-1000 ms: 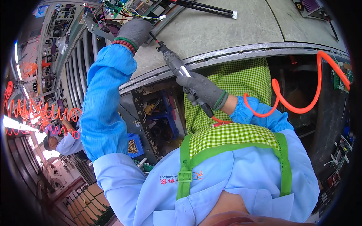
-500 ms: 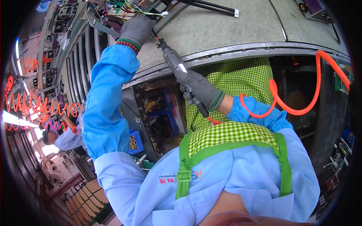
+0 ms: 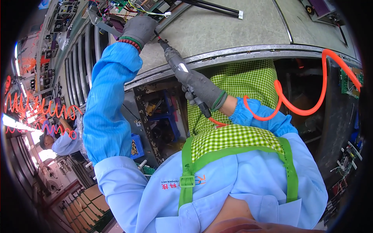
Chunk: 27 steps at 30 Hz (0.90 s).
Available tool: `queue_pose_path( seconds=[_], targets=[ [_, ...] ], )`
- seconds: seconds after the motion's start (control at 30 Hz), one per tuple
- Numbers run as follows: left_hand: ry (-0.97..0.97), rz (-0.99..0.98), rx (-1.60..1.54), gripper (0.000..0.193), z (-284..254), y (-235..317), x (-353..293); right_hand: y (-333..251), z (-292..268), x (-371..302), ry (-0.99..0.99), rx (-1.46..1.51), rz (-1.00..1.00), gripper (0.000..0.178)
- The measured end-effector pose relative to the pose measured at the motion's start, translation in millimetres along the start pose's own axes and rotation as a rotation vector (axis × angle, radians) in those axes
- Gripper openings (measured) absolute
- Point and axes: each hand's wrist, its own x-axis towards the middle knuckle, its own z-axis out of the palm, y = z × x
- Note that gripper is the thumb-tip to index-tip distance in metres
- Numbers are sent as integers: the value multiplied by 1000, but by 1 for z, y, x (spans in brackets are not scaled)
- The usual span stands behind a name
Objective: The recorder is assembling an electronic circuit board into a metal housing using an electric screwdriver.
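My left hand [image 3: 140, 30], in a grey glove, is closed at the near edge of a metal chassis [image 3: 173, 17] on the bench. Its fingertips are turned away, so what they hold is hidden. Circuit boards and loose wires [image 3: 149, 12] fill the chassis, and a purple heat sink [image 3: 116, 24] is beside the hand. My right hand [image 3: 204, 91], also gloved, is wrapped round a grey air screwdriver [image 3: 175, 60]. The tool slants up to the left, its bit reaching the left hand's fingers and the chassis edge. An orange hose runs from its rear end.
The orange coiled hose [image 3: 325, 83] loops over my right forearm. A metal rail [image 3: 248, 50] edges the bench [image 3: 248, 33]. Black cables [image 3: 217, 7] extend from the chassis. Metal rollers [image 3: 79, 66] lie at left. Below are blue bins [image 3: 136, 145]. A co-worker [image 3: 64, 141] is far left.
The whole view has shifted slightly. Both hands, the screwdriver and the chassis keep almost the same places relative to each other.
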Motion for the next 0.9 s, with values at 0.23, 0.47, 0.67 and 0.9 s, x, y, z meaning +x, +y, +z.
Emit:
queue_pose_path(
  seconds=[0.23, 0.47, 0.67, 0.9],
  targets=[
    [27, -39, -77, 17, 3, 1, -8, -3, -29, -38, -63, -487, 23, 46],
    [-88, 131, -527, 31, 41, 18, -100, -144, -109, -181, -80, -1998, 69, 35],
    [335, -388, -997, 51, 81, 8, -73, -199, -167, -197, 228, -2183, 820, 60],
    [408, -461, -984, 46, 99, 9, -55, -196, -281, -166, 628, -2068, 917, 59]
  ],
)
